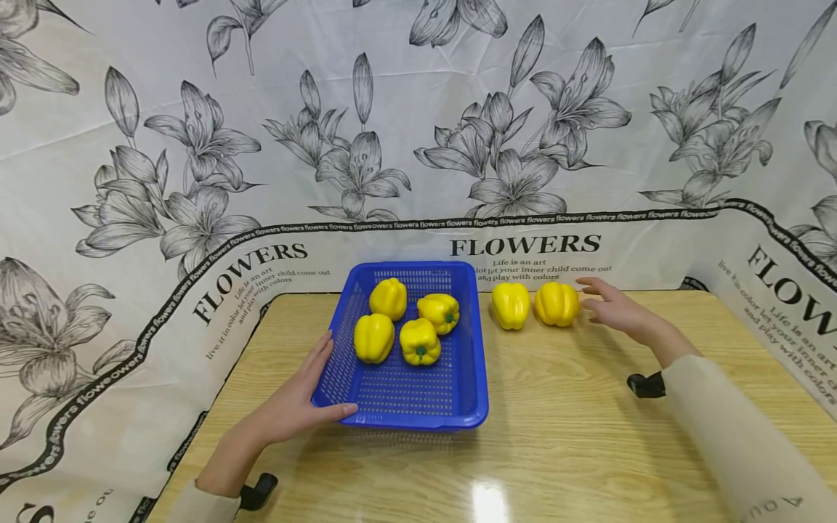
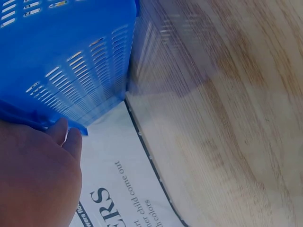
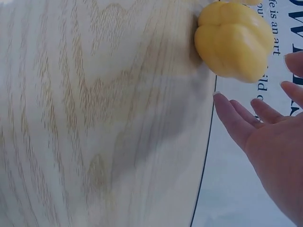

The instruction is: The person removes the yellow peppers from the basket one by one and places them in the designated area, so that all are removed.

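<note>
A blue plastic basket [image 1: 467, 407] with slotted walls stands on the table, holding several yellow bell peppers, among them a bell pepper [image 1: 374, 338] near its left side. My left hand [image 1: 297, 403] holds the basket's near left corner, thumb over the front rim and fingers along the left rim. In the left wrist view, fingertips show beside the rim [image 2: 28, 120]. Right of the basket sit two more bell peppers, one [image 1: 511, 305] nearer it and one [image 1: 557, 303] farther right. My right hand [image 1: 617, 312] hovers just right of the farther pepper, fingers spread around nothing, apart from it in the right wrist view.
The light wooden table [image 1: 556, 436] extends in front of and right of the basket. A white flower-printed cloth [image 1: 392, 145] hangs close behind the basket and peppers, and along both sides. Black straps [image 1: 646, 385] show at both wrists.
</note>
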### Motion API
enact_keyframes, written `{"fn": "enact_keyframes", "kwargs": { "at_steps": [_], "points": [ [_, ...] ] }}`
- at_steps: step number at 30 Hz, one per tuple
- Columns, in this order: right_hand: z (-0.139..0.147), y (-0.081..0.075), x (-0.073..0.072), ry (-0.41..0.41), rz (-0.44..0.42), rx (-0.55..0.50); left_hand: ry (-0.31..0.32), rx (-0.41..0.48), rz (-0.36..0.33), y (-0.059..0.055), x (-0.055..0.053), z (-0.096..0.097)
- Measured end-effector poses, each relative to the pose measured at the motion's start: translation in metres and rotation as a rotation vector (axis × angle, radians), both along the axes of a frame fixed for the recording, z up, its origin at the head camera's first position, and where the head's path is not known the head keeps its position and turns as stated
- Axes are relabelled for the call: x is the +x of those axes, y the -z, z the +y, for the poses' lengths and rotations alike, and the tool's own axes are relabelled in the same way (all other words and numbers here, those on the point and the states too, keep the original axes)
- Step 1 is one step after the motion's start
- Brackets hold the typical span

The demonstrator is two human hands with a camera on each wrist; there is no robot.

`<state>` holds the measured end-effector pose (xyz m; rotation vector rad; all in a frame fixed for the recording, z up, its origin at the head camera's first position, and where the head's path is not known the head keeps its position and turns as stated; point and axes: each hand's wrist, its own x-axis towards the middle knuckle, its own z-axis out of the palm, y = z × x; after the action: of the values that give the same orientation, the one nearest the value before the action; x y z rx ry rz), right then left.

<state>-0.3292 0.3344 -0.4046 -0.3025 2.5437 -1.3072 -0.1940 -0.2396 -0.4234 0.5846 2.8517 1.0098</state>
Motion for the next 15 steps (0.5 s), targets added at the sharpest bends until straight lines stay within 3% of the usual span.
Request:
{"fn": "enact_keyframes", "kwargs": {
  "at_steps": [15],
  "points": [
    [-0.018, -0.027, 0.029, -0.068, 0.182, 0.112, 0.005, 0.001, 0.015, 0.0, 0.0, 0.0]
  ]
}}
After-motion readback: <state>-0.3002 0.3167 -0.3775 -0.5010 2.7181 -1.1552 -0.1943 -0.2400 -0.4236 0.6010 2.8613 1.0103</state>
